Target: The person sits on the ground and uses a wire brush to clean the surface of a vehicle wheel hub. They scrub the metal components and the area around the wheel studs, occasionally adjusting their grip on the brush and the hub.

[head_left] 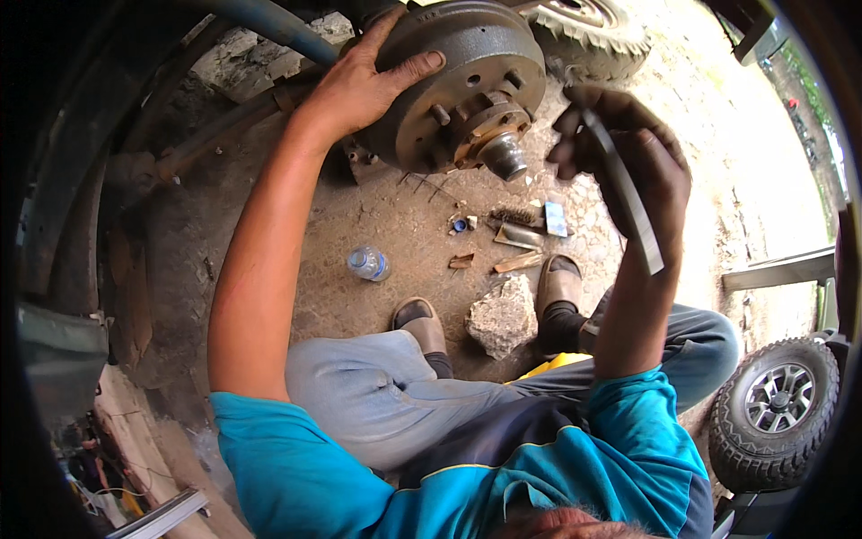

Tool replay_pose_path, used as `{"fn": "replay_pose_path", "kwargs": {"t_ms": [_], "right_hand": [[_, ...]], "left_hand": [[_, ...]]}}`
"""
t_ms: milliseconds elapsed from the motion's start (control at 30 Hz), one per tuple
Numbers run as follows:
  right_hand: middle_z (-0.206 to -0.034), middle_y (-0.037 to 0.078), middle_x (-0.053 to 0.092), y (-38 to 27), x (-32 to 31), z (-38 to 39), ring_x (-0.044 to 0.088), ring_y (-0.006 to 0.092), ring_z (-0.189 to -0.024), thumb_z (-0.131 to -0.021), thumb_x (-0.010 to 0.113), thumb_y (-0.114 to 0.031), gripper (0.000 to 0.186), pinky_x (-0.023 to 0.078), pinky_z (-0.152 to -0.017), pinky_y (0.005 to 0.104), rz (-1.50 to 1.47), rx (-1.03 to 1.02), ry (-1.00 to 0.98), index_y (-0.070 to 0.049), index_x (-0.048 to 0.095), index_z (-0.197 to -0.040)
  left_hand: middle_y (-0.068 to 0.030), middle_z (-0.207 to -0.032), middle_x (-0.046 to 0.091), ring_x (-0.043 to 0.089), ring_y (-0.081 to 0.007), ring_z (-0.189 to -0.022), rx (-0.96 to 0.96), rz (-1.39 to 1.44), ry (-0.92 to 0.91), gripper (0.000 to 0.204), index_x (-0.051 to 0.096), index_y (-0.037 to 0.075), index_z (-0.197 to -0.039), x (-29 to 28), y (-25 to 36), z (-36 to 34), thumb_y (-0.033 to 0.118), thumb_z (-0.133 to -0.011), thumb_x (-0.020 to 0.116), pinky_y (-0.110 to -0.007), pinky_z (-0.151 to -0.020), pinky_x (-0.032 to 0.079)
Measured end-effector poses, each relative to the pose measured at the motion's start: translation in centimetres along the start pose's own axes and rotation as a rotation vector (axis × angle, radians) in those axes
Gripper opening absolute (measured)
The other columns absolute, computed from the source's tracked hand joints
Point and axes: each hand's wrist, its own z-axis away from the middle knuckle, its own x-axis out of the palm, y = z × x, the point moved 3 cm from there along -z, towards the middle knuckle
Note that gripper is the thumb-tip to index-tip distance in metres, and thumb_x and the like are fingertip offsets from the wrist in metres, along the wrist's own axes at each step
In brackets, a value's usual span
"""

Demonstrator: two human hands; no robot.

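A rusty brake drum [480, 67] with a hub and several studs sits at the top middle. My left hand [359, 85] lies against its left side, thumb stretched over the rim and forefinger reaching up along its back edge; the other fingers are partly hidden. Right of the hub cap [503, 156], and apart from it, my right hand [633, 153] is closed on a flat metal bar [628, 193]. One end of the bar runs down past my wrist. That hand is dark with grime and smeared by motion.
A blue-capped plastic bottle [368, 263] stands on the ground. A wire brush [516, 216] lies among scraps near a blue-and-white packet [556, 218]. Between my feet sits a rough stone [503, 316]. Tyres lie at the top [597, 40] and right [777, 413].
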Motion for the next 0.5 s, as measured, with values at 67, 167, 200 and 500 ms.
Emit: {"fn": "replay_pose_path", "kwargs": {"t_ms": [67, 167, 200, 500], "right_hand": [[-0.107, 0.024, 0.071, -1.6, -0.8, -2.3, 0.075, 0.0359, -0.103, -0.100, 0.062, -0.019, 0.045, 0.063, -0.091, 0.0423, 0.113, -0.099, -0.095, 0.015, 0.059, -0.130], [-0.097, 0.016, 0.072, -3.2, -2.0, -5.0, 0.074, 0.0215, -0.088, -0.104, 0.060, -0.020, 0.036, 0.061, -0.082, 0.0321, 0.637, -0.081, -0.132, 0.009, 0.066, -0.125], [-0.095, 0.014, 0.072, -3.0, -2.3, -6.1, 0.073, 0.0192, -0.086, -0.104, 0.060, -0.020, 0.033, 0.060, -0.081, 0.0310, 0.668, -0.011, -0.151, 0.007, 0.067, -0.122], [-0.091, 0.022, 0.073, 0.2, 3.3, -6.5, 0.075, 0.0329, -0.075, -0.092, 0.066, -0.002, 0.017, 0.060, -0.060, 0.0415, 1.224, -0.415, -0.701, 0.000, 0.067, -0.108]], "left_hand": [[-0.0212, -0.156, 0.048, 0.042, -0.0353, -0.148, -0.022, 0.034, 0.000, 0.098, 0.038, 0.021, -0.161, -0.1, 0.2, 0.1, 0.071, -0.083, 0.073, -0.048, -0.119, 0.037], [-0.0245, -0.156, 0.047, 0.044, -0.0405, -0.145, -0.036, 0.084, -0.006, 0.111, 0.036, 0.018, -0.161, -0.3, 0.6, 0.2, 0.078, -0.075, 0.074, -0.049, -0.118, 0.039], [-0.0244, -0.156, 0.046, 0.044, -0.0403, -0.145, -0.038, 0.093, -0.017, 0.112, 0.036, 0.018, -0.162, -0.1, 0.7, 0.1, 0.079, -0.075, 0.073, -0.049, -0.118, 0.039], [-0.0215, -0.156, 0.048, 0.043, -0.0358, -0.147, -0.025, 0.048, -0.051, 0.098, 0.038, 0.019, -0.160, -0.6, -0.1, -0.3, 0.068, -0.084, 0.074, -0.045, -0.121, 0.036]]}}
